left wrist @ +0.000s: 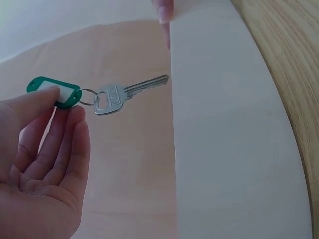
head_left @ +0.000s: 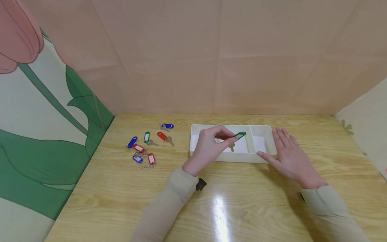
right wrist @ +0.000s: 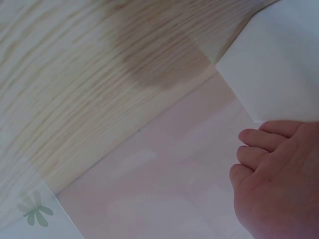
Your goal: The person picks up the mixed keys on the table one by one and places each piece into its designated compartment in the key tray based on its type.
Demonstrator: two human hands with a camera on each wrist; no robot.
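My left hand (head_left: 208,144) pinches a green key tag (head_left: 240,134) between thumb and fingers. From the tag's ring a key (left wrist: 112,98) hangs over the white divided tray (head_left: 235,157), above the part just left of the right-hand divider. In the left wrist view the tag's white label is partly under my thumb. My right hand (head_left: 291,158) rests against the tray's right end, its fingers extended and the thumb at the front corner. The left hand hides part of the tray's inside.
Left of the tray lie several tagged keys: blue tags (head_left: 132,142), red tags (head_left: 162,136) and a green-framed tag (head_left: 146,137). The wooden table (head_left: 242,201) meets a pinkish wall (head_left: 169,84) at the back. A painted wall (head_left: 48,141) borders the left side.
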